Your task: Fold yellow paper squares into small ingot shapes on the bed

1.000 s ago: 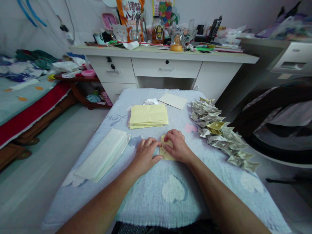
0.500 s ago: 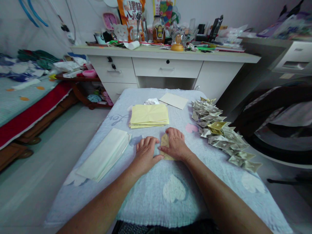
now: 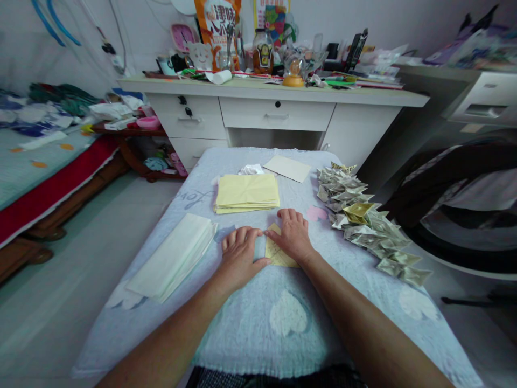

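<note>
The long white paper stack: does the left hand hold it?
No, pale blue cloth shows between the left hand and the white stack.

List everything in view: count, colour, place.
paper sheet: 1, yellow, under right hand
paper stack: 1, yellow, beyond sheet
paper bundle: 1, white, left
origami pieces: many, mostly grey, right
card: 1, cream, far side
crumpled wad: 1, white, by card
tablecloth: 1, blue, centre
desk: 1, white, back
jar: 1, amber, desktop
clock: 1, pink, desktop
clutter: uncounted, mixed, desktop
bed: 1, multicoloured, left
washing machine: 1, grey, right
left hand: 1, bare, sheet's left edge
right hand: 1, bare, on sheet
</note>
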The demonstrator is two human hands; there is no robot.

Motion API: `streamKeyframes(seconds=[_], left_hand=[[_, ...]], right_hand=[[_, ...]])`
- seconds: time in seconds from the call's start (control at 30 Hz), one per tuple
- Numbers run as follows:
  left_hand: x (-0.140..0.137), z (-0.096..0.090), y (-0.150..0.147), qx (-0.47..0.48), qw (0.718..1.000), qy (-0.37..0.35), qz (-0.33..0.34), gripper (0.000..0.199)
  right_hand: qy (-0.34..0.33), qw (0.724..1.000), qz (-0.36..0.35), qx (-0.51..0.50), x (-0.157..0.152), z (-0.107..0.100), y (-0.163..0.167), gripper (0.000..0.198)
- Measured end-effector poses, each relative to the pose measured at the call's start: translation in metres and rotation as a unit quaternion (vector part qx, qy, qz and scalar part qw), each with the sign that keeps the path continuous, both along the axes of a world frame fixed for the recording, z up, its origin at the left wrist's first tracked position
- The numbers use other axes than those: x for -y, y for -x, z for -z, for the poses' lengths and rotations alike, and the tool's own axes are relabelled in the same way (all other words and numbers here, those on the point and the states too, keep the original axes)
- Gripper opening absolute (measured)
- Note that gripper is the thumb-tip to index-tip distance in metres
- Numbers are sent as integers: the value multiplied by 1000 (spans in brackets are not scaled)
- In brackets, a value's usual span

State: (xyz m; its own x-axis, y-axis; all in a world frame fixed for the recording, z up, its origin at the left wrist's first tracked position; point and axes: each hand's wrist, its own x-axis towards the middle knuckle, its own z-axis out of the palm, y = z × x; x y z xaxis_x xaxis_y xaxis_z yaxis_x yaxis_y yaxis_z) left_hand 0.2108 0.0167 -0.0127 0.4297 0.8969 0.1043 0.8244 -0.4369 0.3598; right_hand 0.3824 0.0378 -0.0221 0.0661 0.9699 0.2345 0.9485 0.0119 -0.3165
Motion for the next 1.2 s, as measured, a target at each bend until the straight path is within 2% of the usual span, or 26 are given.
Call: streamKeyframes(seconds=[0.2,0.3,0.37,0.47,0.57,0.77,0.93,1.1,1.2], left_hand=[[-1,-2,0,-2,1000,-2,12,49],[-1,-2,1,4,1000,3,12,48],[-2,-2,1,6,1000,6,14,47],[-2,-2,2,5,1000,7,12,45],[-2,-1,3,4,1000,3,15,42],[-4,0,1,-8,1000,-3,4,27],[-4,2,-1,-22,1000,-8,-4,38],[-6,0,3,-20,1000,-1,24,49],[-6,0,5,-12,999,3,50,49]], right_hand=[[11,1000,6,-16,-2,-1,-3,44],[23,999,-25,-39,-1,-3,-9,41],[29,997,-60,-45,2,-4,-13,46],[33,993,-106,-28,6,-5,-16,64],[33,992,-124,-3,8,-4,-16,78],[33,991,-129,2,8,-4,-15,75],[36,991,-127,0,9,-5,-14,74],[37,991,-127,4,8,-4,-15,74],[34,991,-127,6,7,-3,-15,73]])
